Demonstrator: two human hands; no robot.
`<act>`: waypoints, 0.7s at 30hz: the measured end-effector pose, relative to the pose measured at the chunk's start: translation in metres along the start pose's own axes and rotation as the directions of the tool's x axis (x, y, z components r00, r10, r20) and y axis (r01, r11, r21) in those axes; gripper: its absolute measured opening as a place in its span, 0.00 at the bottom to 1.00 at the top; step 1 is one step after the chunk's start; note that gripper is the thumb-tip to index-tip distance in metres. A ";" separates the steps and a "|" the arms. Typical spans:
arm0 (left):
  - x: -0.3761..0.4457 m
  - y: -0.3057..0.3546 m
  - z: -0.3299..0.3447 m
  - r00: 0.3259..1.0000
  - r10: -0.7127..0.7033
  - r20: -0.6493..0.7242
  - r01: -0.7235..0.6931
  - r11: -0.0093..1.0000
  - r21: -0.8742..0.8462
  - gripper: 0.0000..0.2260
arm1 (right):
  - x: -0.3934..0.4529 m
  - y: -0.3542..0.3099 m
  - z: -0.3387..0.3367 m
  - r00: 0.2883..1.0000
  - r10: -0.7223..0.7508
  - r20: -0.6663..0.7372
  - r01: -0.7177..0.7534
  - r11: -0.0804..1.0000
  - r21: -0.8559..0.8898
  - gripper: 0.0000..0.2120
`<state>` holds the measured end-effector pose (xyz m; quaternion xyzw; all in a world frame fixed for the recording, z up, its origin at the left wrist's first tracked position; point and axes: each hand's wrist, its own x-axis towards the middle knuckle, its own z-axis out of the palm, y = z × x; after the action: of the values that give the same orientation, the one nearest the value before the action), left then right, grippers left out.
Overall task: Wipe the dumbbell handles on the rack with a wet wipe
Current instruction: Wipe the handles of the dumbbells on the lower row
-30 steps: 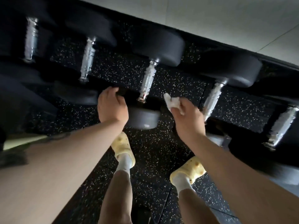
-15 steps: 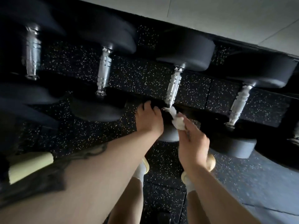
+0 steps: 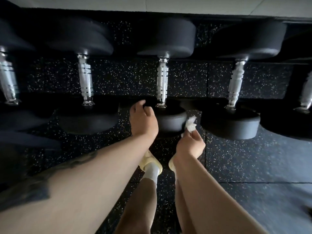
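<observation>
The black rubber floor flecked with white specks (image 3: 244, 166) fills most of the view, and a pale wall strip (image 3: 152, 4) is seen along 12 o'clock. Across the upper half a row of black round-headed dumbbells with ribbed chrome handles is laid out on a dark rack rail (image 3: 194, 100), which is barely made out in the shadow. The middle dumbbell (image 3: 168, 120) is placed dead centre, its chrome handle (image 3: 162, 81) pointing up toward 12 o'clock. A second dumbbell (image 3: 231, 125) is parked at 3 o'clock of it, and a third one (image 3: 87, 122) at 9 o'clock. More are cut off at both edges, pretty blurry tbh.

Two bare forearms are stretched in from 6 o'clock. The left hand (image 3: 143, 120) is laid against the near head of the middle dumbbell at its 9 o'clock side, fingers curled over the top edge near the base of the handle. Whether it's properly gripped or just rested on can't be told.

The right hand (image 3: 190, 144) is held at about 4 o'clock of that same head, and a crumpled white wet wipe (image 3: 190, 124) is pinched between its fingertips. The wipe is kept just beside the head's edge, well below the handle, not touching it.

Under the arms, pale yellow clog shoes (image 3: 148, 159) with white socks (image 3: 152, 171) are glimpsed at 6 o'clock.
</observation>
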<state>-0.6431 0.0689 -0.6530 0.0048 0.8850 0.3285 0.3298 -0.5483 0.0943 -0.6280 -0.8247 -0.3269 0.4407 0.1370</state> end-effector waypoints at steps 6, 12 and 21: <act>0.002 0.003 0.012 0.968 -0.178 -0.175 0.144 0.971 -0.190 0.17 | -0.044 0.014 -0.012 0.969 -0.239 0.058 0.246 0.951 -0.188 0.11; 0.007 0.020 0.017 0.821 -0.536 -0.196 0.402 0.787 -0.468 0.15 | 0.006 -0.004 -0.011 0.942 -0.328 0.073 0.336 0.904 -0.264 0.10; -0.001 0.020 0.017 0.856 -0.421 -0.300 0.326 0.890 -0.320 0.18 | 0.060 -0.081 0.063 0.718 -0.074 0.692 0.562 0.647 -0.515 0.12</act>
<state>-0.6367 0.0948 -0.6506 -0.2719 0.8636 0.3650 0.2170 -0.6102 0.1909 -0.6606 -0.5456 -0.6418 0.4931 -0.2175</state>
